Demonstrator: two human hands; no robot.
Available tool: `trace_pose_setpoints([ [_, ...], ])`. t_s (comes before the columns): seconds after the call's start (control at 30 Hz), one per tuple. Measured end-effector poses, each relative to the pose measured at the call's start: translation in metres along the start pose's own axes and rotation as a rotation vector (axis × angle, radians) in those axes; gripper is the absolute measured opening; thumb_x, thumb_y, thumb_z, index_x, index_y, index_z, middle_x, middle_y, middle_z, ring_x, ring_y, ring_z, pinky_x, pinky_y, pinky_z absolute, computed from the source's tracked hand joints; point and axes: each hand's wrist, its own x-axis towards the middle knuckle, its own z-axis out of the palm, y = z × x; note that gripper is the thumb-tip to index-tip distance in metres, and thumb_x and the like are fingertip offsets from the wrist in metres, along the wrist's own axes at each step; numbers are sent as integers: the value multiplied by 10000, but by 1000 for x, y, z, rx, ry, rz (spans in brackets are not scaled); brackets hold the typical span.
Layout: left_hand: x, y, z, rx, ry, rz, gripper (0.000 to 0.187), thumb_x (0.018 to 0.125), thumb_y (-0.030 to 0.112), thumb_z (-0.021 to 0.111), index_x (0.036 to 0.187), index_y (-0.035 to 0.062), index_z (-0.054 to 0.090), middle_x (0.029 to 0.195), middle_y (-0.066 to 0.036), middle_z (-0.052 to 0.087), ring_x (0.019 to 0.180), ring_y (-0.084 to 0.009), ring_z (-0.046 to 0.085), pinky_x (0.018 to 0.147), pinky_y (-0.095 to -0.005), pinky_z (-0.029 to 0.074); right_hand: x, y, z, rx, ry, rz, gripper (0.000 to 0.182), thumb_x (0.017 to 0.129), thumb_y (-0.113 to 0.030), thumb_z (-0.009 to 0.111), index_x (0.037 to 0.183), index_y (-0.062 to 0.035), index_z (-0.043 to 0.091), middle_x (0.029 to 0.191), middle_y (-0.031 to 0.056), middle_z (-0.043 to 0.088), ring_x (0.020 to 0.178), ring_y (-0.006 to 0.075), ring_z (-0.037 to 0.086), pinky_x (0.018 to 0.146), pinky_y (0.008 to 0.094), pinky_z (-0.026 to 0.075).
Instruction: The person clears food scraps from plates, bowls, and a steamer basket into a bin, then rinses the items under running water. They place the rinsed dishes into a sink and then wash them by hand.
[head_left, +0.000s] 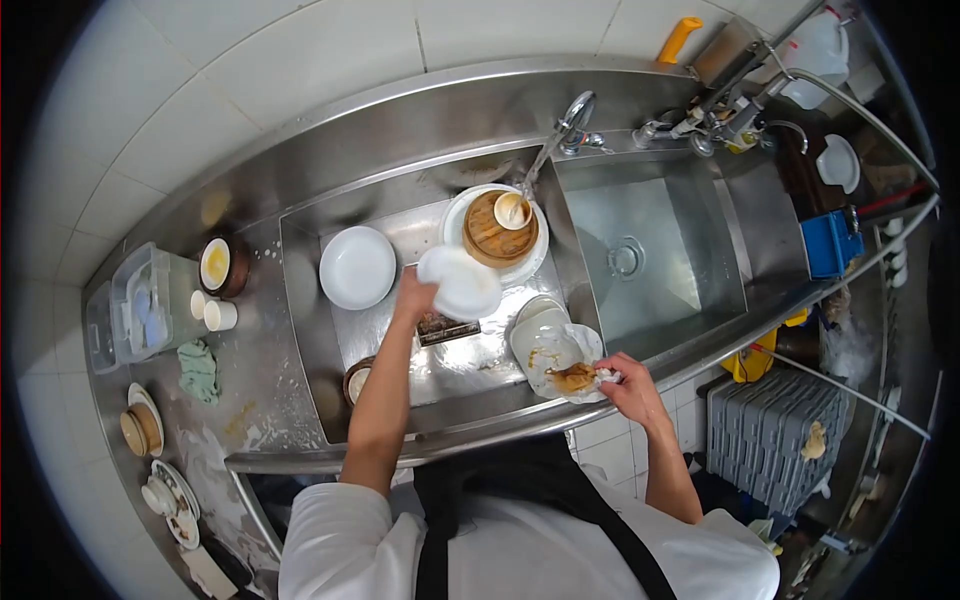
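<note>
Head view: both hands occupied at the steel sink.
Left hand, centre of frame, has its fingers closed on the rim of a white plate, blurred; right hand, right of lower centre, pinches crumpled white paper at the edge of a soiled dish with brown residue. Above the held plate, a small cup sits on a round bamboo steamer, beneath the faucet. A round white bowl lies left of the left hand.

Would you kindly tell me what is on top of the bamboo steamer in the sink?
A small cup sits on the bamboo steamer; the surface beneath the cup is covered.
</note>
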Motion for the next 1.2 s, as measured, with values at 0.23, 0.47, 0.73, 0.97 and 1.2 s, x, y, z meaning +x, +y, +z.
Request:
trace_pose_setpoints([
  [0.23,-77,-117,-66,17,-303,-262,590,701,-22,554,1276,13,425,1057,-189,613,894,-298,642,629,-433,569,25,-6,9,54,-93,-14,287,703,23,594,984,-14,638,884,101,573,736,203,569,643,286,457],
  [0.47,-36,-50,-11,1023,-307,128,320,775,11,545,1092,33,582,1051,-182,631,996,-348,610,848,-452,490,26,-17,-5,3,-19,-12,305,680,51,606,976,-19,637,879,81,572,752,185,574,661,274,457],
  [0.73,111,96,121,596,-112,221,397,742,214,696,1090,49,597,1072,-181,641,970,-350,619,813,-449,499,-1,-27,-3,-40,179,-90,309,666,59,592,965,-13,625,866,124,577,797,252,589,652,301,459],
  [0.97,101,78,170,-316,86,-82,375,726,102,672,1070,12,554,932,-198,637,884,-316,628,765,-390,498,-18,-15,11,-21,206,-35,293,660,60,582,946,4,615,886,111,588,825,226,576,748,281,451],
  [1.2,58,80,158,-1083,-246,-18,320,801,-64,551,1072,104,568,964,-20,593,864,-161,595,670,-289,532,21,-46,16,6,139,-141,282,663,77,575,937,13,599,903,82,574,848,185,549,777,254,418],
])
